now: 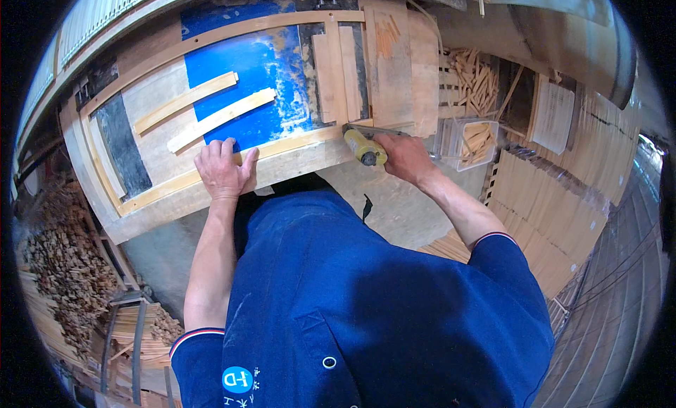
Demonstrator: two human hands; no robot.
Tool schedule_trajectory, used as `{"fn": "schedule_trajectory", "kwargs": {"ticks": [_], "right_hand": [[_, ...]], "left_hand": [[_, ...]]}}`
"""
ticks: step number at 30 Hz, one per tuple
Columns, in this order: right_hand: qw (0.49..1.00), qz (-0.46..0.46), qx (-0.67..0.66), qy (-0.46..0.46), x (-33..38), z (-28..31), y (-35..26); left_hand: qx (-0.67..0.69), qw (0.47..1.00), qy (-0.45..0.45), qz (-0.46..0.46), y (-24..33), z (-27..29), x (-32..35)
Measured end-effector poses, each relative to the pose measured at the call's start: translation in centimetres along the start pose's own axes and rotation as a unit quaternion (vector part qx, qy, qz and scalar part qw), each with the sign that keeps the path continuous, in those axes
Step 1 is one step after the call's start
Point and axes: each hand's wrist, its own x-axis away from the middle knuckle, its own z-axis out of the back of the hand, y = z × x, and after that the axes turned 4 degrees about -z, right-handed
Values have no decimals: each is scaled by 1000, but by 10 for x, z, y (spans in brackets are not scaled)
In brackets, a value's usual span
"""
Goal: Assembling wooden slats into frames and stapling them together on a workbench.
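yellow-bodied tool [365,147]: at right end of the wooden frame's [303,141] near rail, gripped by right hand [407,158], fingers wrapped round it. left hand [222,170]: on the same rail, thumb spread from fingers. beyond it, two pale strips [222,120] lie partly over blue panel [246,59]. plastic tub [459,153] right of right hand.

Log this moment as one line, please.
left hand: on frame | right hand: holding yellow tool | two strips: lying inside frame
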Motion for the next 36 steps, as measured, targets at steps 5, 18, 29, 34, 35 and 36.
{"fn": "schedule_trajectory", "kwargs": {"ticks": [5,18,29,34,35,36], "right_hand": [[1000,-7,12,-22,-9,13,-9],[993,-70,72,-65,-20,44,-43],[971,68,-227,-44,-265,147,-379],[970,112,-213,-39,-362,145,-473],[972,114,-204,-40,-370,144,-479],[975,110,-187,-49,-377,143,-483]], "left_hand": [[3,1000,-12,11,-4,0,0],[150,987,-1,-53,-26,18,4],[110,990,90,-6,-175,84,55],[127,990,65,8,-176,85,53],[135,989,60,2,-177,83,53],[141,988,69,-3,-177,82,53]]}}
